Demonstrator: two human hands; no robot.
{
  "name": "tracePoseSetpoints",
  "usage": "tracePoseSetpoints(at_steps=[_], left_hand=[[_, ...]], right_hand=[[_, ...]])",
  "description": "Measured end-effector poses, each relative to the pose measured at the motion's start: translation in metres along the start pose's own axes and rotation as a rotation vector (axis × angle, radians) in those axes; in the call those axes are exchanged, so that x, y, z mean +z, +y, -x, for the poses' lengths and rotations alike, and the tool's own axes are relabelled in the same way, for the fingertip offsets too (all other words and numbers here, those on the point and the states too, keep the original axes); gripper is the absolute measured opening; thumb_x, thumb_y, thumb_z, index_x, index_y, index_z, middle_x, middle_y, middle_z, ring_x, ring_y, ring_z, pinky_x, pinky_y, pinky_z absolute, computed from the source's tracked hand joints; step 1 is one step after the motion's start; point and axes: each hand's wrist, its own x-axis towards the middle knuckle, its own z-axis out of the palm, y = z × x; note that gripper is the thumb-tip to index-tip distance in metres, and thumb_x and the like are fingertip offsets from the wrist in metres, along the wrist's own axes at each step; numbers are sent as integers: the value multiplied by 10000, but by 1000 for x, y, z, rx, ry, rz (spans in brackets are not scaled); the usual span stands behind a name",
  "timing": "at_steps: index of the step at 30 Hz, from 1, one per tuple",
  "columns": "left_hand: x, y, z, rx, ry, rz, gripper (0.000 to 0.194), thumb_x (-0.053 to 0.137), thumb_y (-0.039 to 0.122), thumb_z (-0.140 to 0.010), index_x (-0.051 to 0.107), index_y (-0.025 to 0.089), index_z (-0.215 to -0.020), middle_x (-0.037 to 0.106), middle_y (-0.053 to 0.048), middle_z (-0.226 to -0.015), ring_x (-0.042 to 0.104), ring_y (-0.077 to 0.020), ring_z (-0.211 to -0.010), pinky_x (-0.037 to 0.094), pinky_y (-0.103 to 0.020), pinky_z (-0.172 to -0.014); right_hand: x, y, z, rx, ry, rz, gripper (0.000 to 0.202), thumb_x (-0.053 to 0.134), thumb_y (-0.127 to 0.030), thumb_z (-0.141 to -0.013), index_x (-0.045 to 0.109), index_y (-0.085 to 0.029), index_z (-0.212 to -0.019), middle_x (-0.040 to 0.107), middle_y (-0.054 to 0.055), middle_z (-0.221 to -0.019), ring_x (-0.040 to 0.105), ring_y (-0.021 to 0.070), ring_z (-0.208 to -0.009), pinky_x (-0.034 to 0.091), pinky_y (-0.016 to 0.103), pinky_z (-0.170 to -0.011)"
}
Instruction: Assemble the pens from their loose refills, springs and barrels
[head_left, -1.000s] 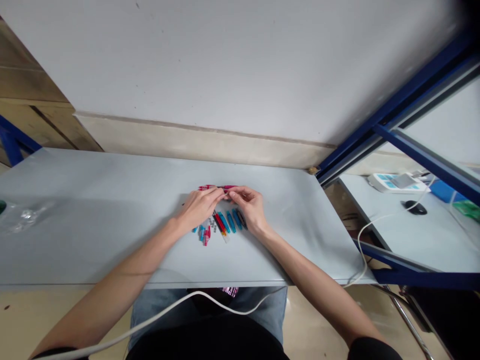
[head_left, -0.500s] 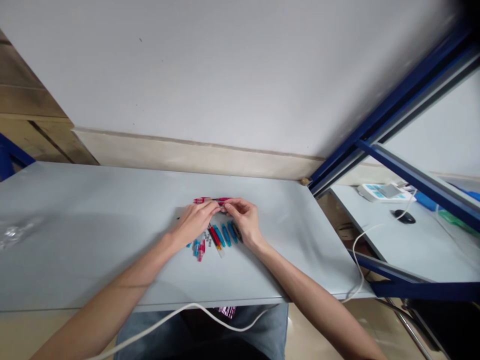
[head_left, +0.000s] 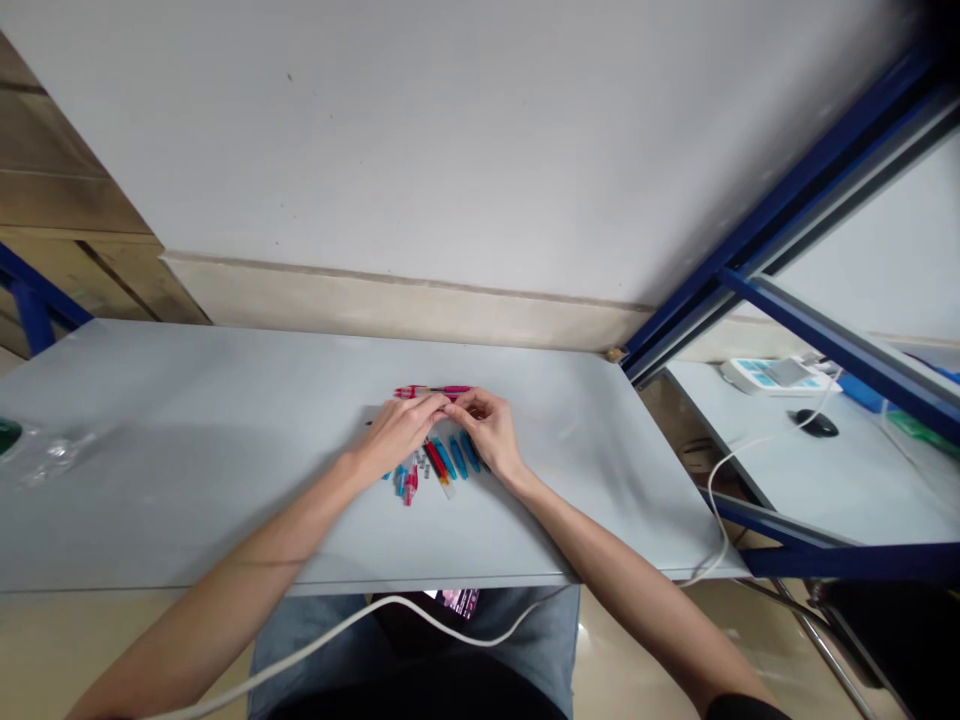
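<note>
My left hand [head_left: 399, 432] and my right hand [head_left: 491, 432] meet fingertip to fingertip above the table, both closed in a pinch. Whatever they hold between them is too small and covered to make out. Just beyond the fingers lie pink pens [head_left: 411, 392], side by side. Below the hands are several blue pen barrels [head_left: 459, 457], a red pen tube [head_left: 436, 459] with a yellowish clear end, and small grey parts [head_left: 424, 463]. A pink pen part [head_left: 410, 486] and a blue pen part [head_left: 400, 481] sit nearer my left wrist. A dark tip [head_left: 368, 423] shows beside my left hand.
Clear plastic wrapping [head_left: 56, 455] lies at the table's left. A white cable [head_left: 420, 612] crosses my lap, where a lit phone [head_left: 457, 602] shows. Blue frame bars [head_left: 787, 330] stand right, before another desk with a black mouse [head_left: 816, 423]. A wall [head_left: 450, 150] rises behind.
The view has shifted slightly, showing more of the table's left side and the lap. My fingertips remain together, with the right fingers a little more curled. The parts lie as before.
</note>
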Motion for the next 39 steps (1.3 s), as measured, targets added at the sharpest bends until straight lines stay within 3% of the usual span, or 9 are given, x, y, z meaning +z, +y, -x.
tracePoseSetpoints(at_steps=[7, 11, 14, 16, 20, 25, 33, 36, 39], left_hand=[[8, -2, 2, 54, 6, -80, 224, 458, 259, -1063, 678, 217, -1064, 767, -33, -941, 729, -187, -790, 476, -282, -660], [13, -1, 2, 53, 35, -97, 256, 471, 249, -1059, 673, 211, -1212, 780, -55, -976, 741, -196, -797, 498, -291, -661], [12, -2, 1, 98, 77, -100, 332, 455, 196, -1056, 629, 239, -1335, 766, -59, -1106, 741, -192, -867, 518, -293, -689], [10, -2, 1, 108, 105, -96, 336, 437, 182, -1059, 652, 253, -1308, 754, -49, -1143, 736, -186, -894, 522, -291, -692], [5, 1, 0, 92, 121, -76, 304, 434, 259, -1077, 691, 240, -1238, 758, -38, -1091, 731, -178, -868, 521, -290, -682], [4, 2, 0, 122, 155, -69, 324, 456, 375, -1073, 700, 234, -1233, 765, -44, -1069, 733, -175, -866, 522, -285, -685], [6, 0, 0, 121, 203, -81, 289, 469, 325, -1072, 711, 233, -1201, 792, -38, -1038, 753, -175, -848, 516, -281, -675], [5, 1, 0, 64, 161, -118, 293, 460, 338, -1074, 697, 225, -1205, 794, -35, -897, 742, -176, -738, 482, -281, -619], [3, 1, -1, 48, 119, -133, 275, 448, 312, -1076, 696, 220, -1149, 778, -28, -841, 721, -170, -687, 447, -280, -588]], right_hand=[[-12, -4, 0, -13, -109, 249, 345, 677, -467, -915, 774, -176, -758, 737, 36, -725, 616, 181, -670, 466, 302, -681], [-43, -12, -1, -50, -148, 337, 273, 661, -444, -935, 786, -209, -995, 780, 59, -985, 689, 228, -881, 518, 357, -832], [-75, -14, 7, -62, -398, 354, 500, 789, -432, -840, 680, -294, -1308, 681, 74, -1344, 626, 299, -1214, 519, 443, -983], [-91, -14, 15, -25, -543, 384, 737, 836, -417, -800, 535, -368, -1471, 544, 52, -1527, 506, 320, -1394, 424, 521, -1140], [-99, -14, 29, -13, -644, 463, 841, 810, -386, -840, 381, -428, -1562, 417, 27, -1625, 393, 334, -1488, 301, 592, -1230], [-94, -13, 27, -71, -649, 518, 706, 770, -367, -884, 468, -403, -1521, 436, 55, -1605, 411, 347, -1470, 337, 611, -1204], [-95, -14, 27, -87, -615, 562, 641, 772, -379, -882, 530, -353, -1475, 462, 89, -1560, 451, 326, -1431, 363, 567, -1192], [-91, -17, 33, -113, -475, 600, 519, 757, -405, -891, 603, -297, -1375, 539, 110, -1434, 527, 315, -1332, 416, 524, -1141], [-82, -18, 42, -123, -300, 678, 210, 667, -402, -955, 689, -218, -1055, 635, 103, -1127, 611, 270, -1067, 492, 454, -980]])
